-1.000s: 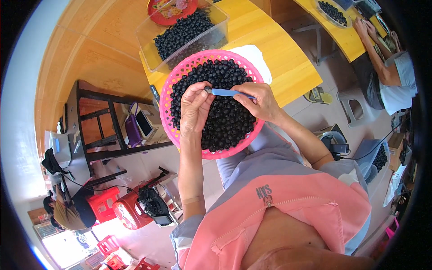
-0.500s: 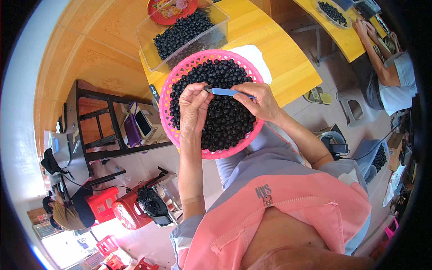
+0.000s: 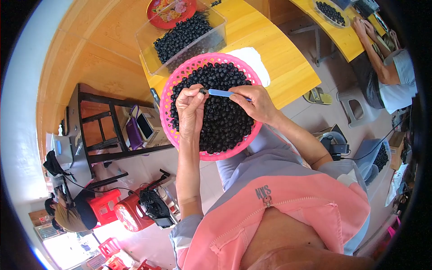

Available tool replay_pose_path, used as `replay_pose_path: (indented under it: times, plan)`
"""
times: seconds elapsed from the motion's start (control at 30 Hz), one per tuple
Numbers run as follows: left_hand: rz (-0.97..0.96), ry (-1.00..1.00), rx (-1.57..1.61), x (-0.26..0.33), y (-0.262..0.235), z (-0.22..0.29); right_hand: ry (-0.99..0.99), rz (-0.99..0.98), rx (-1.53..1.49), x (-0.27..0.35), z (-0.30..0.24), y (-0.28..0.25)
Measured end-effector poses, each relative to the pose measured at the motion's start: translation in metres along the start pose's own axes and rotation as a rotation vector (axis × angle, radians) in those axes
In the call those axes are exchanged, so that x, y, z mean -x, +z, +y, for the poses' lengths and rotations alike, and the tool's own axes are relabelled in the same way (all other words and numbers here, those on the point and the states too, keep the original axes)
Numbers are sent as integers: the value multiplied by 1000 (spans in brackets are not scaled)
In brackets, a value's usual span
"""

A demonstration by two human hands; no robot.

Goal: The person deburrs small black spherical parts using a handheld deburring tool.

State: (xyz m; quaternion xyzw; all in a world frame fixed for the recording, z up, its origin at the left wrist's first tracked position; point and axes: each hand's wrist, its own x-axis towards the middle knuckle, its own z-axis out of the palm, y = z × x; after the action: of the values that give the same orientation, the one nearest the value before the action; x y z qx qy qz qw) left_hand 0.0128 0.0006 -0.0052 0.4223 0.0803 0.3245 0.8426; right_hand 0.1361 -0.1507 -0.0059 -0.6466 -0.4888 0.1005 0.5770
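My left hand pinches a small round black piece between thumb and fingers, above the pink basket. Closed around a slim blue-handled tool, my right hand points its tip leftward against that piece; the tip is too small to make out. Below both hands, the pink lattice basket rests over my lap, full of round black pieces, some with a hole in them.
A clear plastic bin with more black pieces stands on the yellow table, beside a red floral tray and a white cloth. Another person's hands are at a table on the right. A black-framed rack stands left.
Both hands have shifted slightly left, with the tool still against the black piece. The basket sits a little lower in view.
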Motion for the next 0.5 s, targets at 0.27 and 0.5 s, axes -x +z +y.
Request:
replay_pose_path:
  times: [0.27, 0.5]
  plan:
    - [12, 65, -129, -2, 4, 0, 28, 3, 27, -1, 5, 2]
    - [-20, 89, -198, -2, 5, -1, 60, -16, 135, -4, 8, 1]
